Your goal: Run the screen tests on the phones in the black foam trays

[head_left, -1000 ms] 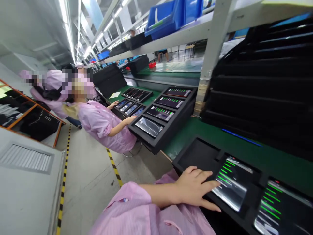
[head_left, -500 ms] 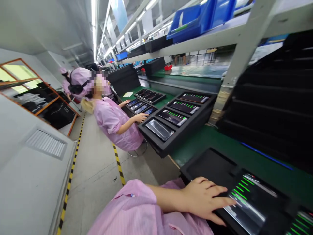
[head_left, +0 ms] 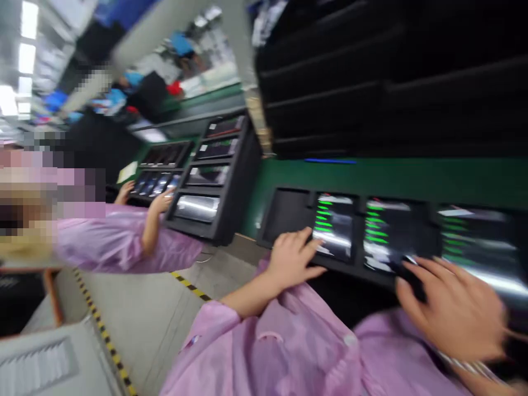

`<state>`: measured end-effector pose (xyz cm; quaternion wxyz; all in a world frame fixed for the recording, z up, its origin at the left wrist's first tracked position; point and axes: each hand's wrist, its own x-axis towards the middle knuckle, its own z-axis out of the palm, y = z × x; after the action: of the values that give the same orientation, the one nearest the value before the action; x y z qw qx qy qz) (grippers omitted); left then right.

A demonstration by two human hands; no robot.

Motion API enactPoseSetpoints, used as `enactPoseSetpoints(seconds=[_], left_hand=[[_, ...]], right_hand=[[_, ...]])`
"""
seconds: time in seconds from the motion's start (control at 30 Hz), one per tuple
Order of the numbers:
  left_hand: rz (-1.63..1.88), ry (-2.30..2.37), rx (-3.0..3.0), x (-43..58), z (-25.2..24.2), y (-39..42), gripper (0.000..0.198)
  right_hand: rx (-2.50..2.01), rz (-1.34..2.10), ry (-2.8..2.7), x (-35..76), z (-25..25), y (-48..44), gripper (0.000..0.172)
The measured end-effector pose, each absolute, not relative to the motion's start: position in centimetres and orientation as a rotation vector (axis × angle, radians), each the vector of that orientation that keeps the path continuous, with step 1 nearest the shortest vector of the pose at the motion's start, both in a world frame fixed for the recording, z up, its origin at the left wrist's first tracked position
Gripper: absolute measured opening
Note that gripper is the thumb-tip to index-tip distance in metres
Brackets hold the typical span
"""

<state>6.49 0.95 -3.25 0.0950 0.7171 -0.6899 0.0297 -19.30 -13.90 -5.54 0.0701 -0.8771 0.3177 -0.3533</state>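
Note:
My left hand (head_left: 292, 258) is open, fingers spread, with its fingertips at the lower left edge of a phone-like device (head_left: 336, 225) with green bars on its screen. The device lies in a black tray (head_left: 264, 234), beside a bare compartment on its left. My right hand (head_left: 457, 308), blurred, hovers over the tray's front edge with thumb and fingers apart. Nearest to it are a second device (head_left: 377, 231) with green bars and a third device (head_left: 478, 242), which carries glare. Its fingers partly cover the area between these two.
A co-worker's sleeve (head_left: 124, 236) and hands are at the left, by another tray of devices (head_left: 157, 184). A raised black tray (head_left: 243, 176) of devices stands between us. Stacked black trays (head_left: 330, 82) rise behind the green bench (head_left: 396, 173). A post (head_left: 251, 99) stands at the stack's left.
The view has swung right and down, bringing my right hand and more of the near tray into sight. My left hand stays at the first device's edge.

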Motion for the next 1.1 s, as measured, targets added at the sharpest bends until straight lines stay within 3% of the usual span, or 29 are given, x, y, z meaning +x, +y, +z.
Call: enactPoseSetpoints(seconds=[0.13, 0.27, 0.57, 1.1], left_hand=[[-0.172, -1.982, 2.122, 7.9, -1.7, -1.5, 0.078], [-0.336, -1.943, 2.065, 8.7, -0.7, -3.4, 0.068], [-0.041, -1.887, 2.073, 7.7, -2.0, -3.9, 0.037], [-0.005, -1.927, 2.117, 8.3, -1.7, -4.7, 0.037]], right_hand=[[-2.692, -1.012, 0.984, -19.6, -5.3, -13.6, 0.026], [-2.521, -1.036, 0.901, -19.1, -4.1, -13.9, 0.028], [-2.631, -0.968, 0.779, -17.6, -4.4, -13.0, 0.029], [-2.608, -0.797, 0.973, -19.1, -3.8, -13.7, 0.045]])
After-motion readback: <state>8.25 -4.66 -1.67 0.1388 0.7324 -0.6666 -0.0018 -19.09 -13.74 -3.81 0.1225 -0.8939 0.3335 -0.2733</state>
